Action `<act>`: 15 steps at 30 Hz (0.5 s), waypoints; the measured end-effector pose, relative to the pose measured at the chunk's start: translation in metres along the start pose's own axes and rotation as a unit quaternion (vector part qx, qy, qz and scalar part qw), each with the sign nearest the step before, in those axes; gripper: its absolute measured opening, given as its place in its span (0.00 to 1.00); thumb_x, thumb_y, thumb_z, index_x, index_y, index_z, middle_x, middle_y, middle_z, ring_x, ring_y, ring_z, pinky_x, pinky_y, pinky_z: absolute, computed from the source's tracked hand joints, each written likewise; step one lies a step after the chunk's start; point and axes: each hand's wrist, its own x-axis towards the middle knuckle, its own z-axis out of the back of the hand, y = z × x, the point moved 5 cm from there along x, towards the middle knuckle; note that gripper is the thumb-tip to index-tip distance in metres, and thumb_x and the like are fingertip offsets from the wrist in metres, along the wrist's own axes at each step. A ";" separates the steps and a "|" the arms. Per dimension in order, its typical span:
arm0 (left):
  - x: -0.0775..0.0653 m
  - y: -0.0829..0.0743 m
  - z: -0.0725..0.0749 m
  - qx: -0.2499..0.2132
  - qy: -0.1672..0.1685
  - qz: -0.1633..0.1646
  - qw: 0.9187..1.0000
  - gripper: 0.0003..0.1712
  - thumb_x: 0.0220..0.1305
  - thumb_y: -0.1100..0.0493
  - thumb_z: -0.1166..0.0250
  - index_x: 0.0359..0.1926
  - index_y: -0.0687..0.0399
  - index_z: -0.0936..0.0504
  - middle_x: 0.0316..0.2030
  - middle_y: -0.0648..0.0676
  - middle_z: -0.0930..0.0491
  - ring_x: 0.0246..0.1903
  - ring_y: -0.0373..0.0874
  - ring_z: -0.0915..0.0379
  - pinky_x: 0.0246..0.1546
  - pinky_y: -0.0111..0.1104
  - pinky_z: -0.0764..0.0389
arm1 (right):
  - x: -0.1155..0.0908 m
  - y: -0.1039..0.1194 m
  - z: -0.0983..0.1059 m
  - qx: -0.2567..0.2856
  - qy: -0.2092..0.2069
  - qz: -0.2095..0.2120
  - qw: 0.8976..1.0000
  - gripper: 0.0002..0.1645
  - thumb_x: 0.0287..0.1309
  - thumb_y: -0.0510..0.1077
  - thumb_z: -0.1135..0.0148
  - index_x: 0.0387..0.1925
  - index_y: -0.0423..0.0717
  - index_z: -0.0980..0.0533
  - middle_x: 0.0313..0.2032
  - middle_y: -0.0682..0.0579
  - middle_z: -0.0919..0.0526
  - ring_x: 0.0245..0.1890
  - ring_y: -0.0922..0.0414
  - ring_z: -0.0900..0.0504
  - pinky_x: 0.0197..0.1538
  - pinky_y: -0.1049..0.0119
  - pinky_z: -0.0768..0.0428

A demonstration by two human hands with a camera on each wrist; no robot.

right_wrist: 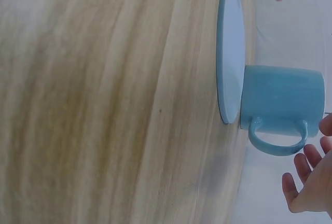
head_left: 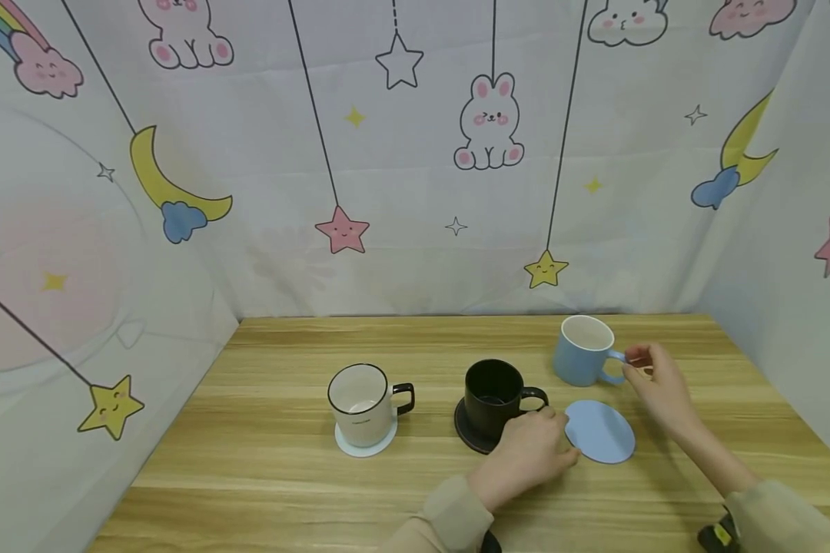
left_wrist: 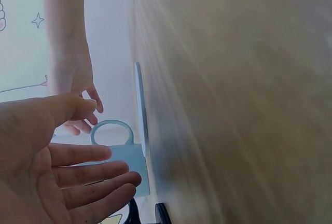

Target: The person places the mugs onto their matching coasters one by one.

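A light blue mug (head_left: 572, 362) stands on the table at the back right, its handle pointing right. My right hand (head_left: 664, 390) is at that handle, fingers loosely bent and not wrapped round it; whether a fingertip touches it I cannot tell. In front of the mug lies a round blue coaster (head_left: 600, 433), flat on the wood. My left hand (head_left: 531, 452) hovers left of the coaster, in front of the black mug (head_left: 486, 411), and hides part of it. The left wrist view shows the left fingers (left_wrist: 98, 175) extended, holding nothing.
On the left a white mug (head_left: 366, 418) with a black handle stands on a pale coaster (head_left: 366, 448). The black mug rests on a dark coaster (head_left: 462, 430). Behind the wooden table (head_left: 263, 453) hangs a printed cloth (head_left: 415, 184).
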 end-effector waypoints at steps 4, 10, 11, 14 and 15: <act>0.002 -0.002 -0.001 -0.005 0.012 0.003 1.000 0.23 0.61 0.37 0.39 0.51 0.43 0.21 0.44 0.41 0.19 0.38 0.32 0.21 0.26 0.26 0.23 | 0.001 -0.003 -0.001 0.007 -0.002 -0.005 1.000 0.17 0.60 0.32 0.44 0.49 0.26 0.31 0.44 0.33 0.25 0.36 0.82 0.37 0.42 0.73 0.33; 0.005 -0.005 -0.006 -0.043 0.058 0.039 0.997 0.30 0.59 0.37 0.37 0.57 0.46 0.24 0.49 0.42 0.19 0.43 0.33 0.20 0.32 0.27 0.21 | 0.003 -0.008 -0.003 0.011 -0.002 -0.012 1.000 0.18 0.59 0.32 0.44 0.49 0.25 0.32 0.45 0.32 0.25 0.35 0.83 0.37 0.41 0.73 0.33; 0.005 -0.006 -0.007 -0.049 0.065 0.046 0.996 0.31 0.58 0.37 0.37 0.59 0.46 0.25 0.50 0.43 0.20 0.44 0.34 0.21 0.33 0.27 0.21 | 0.003 -0.009 -0.003 0.011 -0.002 -0.013 1.000 0.17 0.59 0.32 0.45 0.49 0.25 0.32 0.45 0.32 0.25 0.35 0.83 0.37 0.41 0.73 0.33; 0.006 -0.008 -0.008 -0.061 0.077 0.063 0.993 0.35 0.57 0.38 0.36 0.62 0.48 0.27 0.52 0.43 0.21 0.45 0.35 0.21 0.37 0.28 0.20 | 0.003 -0.011 -0.003 0.012 0.000 -0.019 1.000 0.17 0.60 0.32 0.45 0.49 0.25 0.32 0.45 0.32 0.25 0.35 0.83 0.36 0.41 0.74 0.33; 0.006 -0.009 -0.009 -0.065 0.080 0.068 0.992 0.36 0.56 0.38 0.35 0.63 0.48 0.28 0.52 0.43 0.21 0.46 0.35 0.21 0.38 0.28 0.20 | 0.004 -0.012 -0.003 0.012 0.000 -0.021 1.000 0.17 0.60 0.33 0.45 0.49 0.25 0.32 0.45 0.32 0.25 0.35 0.83 0.36 0.41 0.75 0.33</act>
